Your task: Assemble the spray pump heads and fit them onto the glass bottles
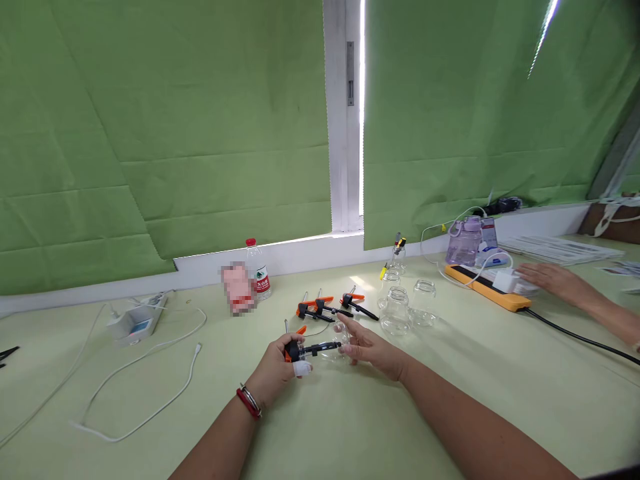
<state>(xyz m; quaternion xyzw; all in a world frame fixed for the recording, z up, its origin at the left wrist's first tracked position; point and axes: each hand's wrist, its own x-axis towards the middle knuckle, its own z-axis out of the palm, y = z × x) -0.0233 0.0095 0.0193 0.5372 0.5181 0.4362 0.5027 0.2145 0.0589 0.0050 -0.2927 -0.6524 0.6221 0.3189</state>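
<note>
My left hand (280, 363), with white tape round the thumb, is closed on a black-and-orange trigger head (294, 349) with a thin metal rod and a black tube-like part pointing right. My right hand (370, 347) is closed round the base end of a clear bottle (330, 355), which lies sideways between both hands. The trigger head sits at the bottle's left end; whether it is fastened there I cannot tell. Just beyond my hands lie three similar black-and-orange trigger heads (358, 305). Several open clear jars stand to the right, the nearest being a rounded jar (397, 313).
Another person's hand (550, 280) rests by a white plug on an orange power strip (487, 287). A red-capped water bottle (259, 270) stands by the wall. White cables (145, 353) trail across the table's left side. A purple drinking bottle (464, 243) is at the back right.
</note>
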